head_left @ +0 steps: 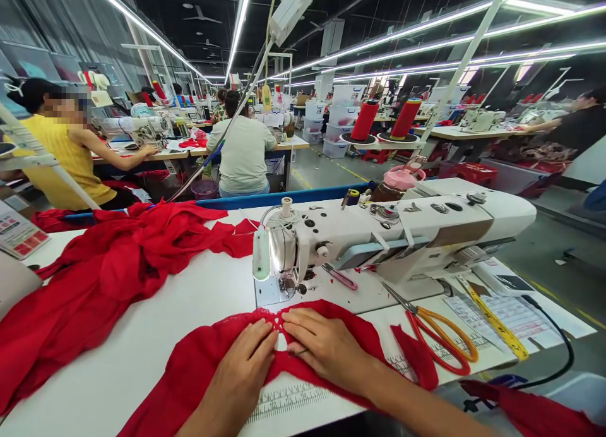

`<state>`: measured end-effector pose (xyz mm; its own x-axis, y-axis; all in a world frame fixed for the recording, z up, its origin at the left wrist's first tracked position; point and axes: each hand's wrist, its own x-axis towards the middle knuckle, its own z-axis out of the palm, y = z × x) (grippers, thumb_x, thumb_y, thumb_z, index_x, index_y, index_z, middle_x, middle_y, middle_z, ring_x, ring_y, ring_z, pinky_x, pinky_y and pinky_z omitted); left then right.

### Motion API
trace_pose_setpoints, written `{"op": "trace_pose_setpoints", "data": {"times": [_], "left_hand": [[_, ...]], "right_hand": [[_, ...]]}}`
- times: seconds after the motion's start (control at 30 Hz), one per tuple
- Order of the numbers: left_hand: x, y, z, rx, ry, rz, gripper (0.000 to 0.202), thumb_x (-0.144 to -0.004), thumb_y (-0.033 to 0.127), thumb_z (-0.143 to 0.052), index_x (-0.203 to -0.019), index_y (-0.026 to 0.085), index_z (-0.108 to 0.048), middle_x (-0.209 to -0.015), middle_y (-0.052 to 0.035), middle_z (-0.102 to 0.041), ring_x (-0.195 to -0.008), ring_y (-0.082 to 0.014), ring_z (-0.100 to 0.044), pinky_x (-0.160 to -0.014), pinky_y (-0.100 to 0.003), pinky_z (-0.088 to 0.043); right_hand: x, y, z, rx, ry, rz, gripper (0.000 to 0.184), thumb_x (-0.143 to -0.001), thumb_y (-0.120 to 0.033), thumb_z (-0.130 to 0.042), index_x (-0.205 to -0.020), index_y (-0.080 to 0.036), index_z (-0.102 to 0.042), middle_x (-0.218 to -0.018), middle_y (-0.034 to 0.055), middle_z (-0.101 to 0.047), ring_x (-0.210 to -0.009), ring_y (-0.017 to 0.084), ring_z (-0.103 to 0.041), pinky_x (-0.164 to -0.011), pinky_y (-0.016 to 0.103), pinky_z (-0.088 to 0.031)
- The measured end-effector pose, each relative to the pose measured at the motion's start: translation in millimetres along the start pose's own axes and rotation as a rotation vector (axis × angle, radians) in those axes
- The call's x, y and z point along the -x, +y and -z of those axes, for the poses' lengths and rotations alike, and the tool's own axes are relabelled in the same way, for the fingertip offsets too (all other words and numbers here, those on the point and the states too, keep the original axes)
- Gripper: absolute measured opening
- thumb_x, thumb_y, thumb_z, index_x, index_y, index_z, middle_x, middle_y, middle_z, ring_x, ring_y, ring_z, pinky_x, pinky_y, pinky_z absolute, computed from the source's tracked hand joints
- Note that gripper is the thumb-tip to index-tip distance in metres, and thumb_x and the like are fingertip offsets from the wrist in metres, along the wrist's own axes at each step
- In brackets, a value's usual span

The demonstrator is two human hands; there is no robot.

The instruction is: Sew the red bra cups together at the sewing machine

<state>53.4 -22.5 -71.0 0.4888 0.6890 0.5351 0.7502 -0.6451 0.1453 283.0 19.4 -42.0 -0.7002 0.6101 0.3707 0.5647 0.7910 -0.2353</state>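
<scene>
A piece of red fabric (184,367) lies across the front of the white table, just short of the sewing machine's needle area (286,287). My left hand (241,371) presses on it with the fingers together, thumb hidden. Close beside it, my right hand (326,342) grips the same fabric, fingers on top and thumb near the lower edge. Between the fingertips a small gap in the fabric shows the white tabletop. The white sewing machine (345,235) stands right behind, its lamp lit. The fabric is apart from the needle.
A large heap of red fabric (137,254) covers the table's left side. Right of my hands lie orange-and-red-handled scissors (440,336), pink thread snips (341,277) and a yellow tape measure (497,323). Red thread cones (365,121) stand behind. Co-workers sit at machines beyond.
</scene>
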Motion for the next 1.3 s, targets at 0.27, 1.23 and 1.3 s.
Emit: {"op": "trace_pose_setpoints", "data": {"times": [0.27, 1.23, 1.3], "left_hand": [[8, -2, -7.4, -0.065, -0.024, -0.008, 0.033, -0.102, 0.016, -0.043, -0.129, 0.011, -0.061, -0.127, -0.0161, -0.070, -0.119, -0.0291, -0.067, -0.095, -0.047, -0.063], [0, 12, 1.8, -0.053, 0.044, -0.116, 0.029, -0.098, 0.007, -0.047, -0.121, 0.006, -0.065, -0.112, -0.0174, -0.074, -0.110, -0.0312, -0.070, -0.087, -0.043, -0.066], [-2, 12, 6.4, -0.051, 0.027, -0.103, 0.030, -0.098, 0.008, -0.046, -0.122, 0.007, -0.064, -0.114, -0.0169, -0.074, -0.111, -0.0305, -0.070, -0.088, -0.042, -0.066]], "right_hand": [[-7, 1, 2, -0.125, 0.055, 0.018, 0.019, -0.101, -0.022, -0.053, -0.113, -0.019, -0.068, -0.118, 0.0079, -0.073, -0.112, 0.022, -0.066, -0.087, 0.033, -0.060], [-44, -1, 30, 0.162, -0.272, -0.244, 0.027, -0.087, 0.003, -0.047, -0.102, -0.017, -0.058, -0.099, 0.0112, -0.067, -0.090, 0.024, -0.063, -0.063, 0.029, -0.046], [-35, -4, 28, 0.225, -0.222, -0.276, 0.037, -0.087, 0.006, -0.043, -0.114, -0.015, -0.058, -0.112, 0.0158, -0.067, -0.102, 0.028, -0.062, -0.065, 0.030, -0.049]]}}
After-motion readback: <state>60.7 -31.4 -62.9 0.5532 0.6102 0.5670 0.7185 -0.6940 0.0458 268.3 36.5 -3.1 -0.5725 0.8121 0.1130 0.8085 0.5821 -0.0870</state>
